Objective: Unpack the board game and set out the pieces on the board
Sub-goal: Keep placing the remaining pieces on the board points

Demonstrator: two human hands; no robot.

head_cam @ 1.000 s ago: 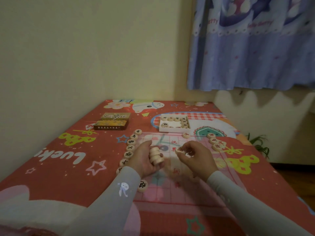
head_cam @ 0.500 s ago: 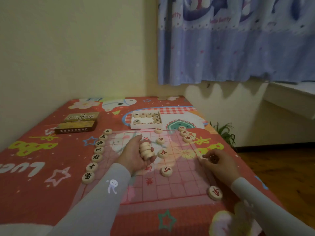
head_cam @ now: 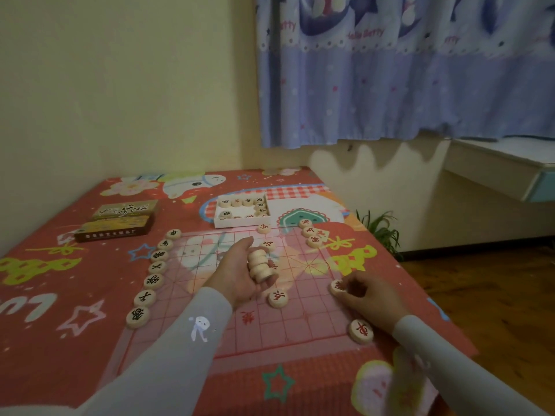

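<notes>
Red cartoon-print bedding carries the thin board (head_cam: 270, 319), with a tray (head_cam: 241, 224) of pieces beyond it. Left hand (head_cam: 237, 274) has its grip clamped round an upright stack of discs (head_cam: 259, 264). Right hand (head_cam: 371, 295), nearer the board's right edge, pinches one red-marked disc (head_cam: 337, 287), whose spot probably lies directly under that grip.

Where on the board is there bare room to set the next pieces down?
Free: board squares near you, between left sleeve and the corner piece; also the grid right of the black row. Crowded: far right corner cluster, and around the right hand.
</notes>
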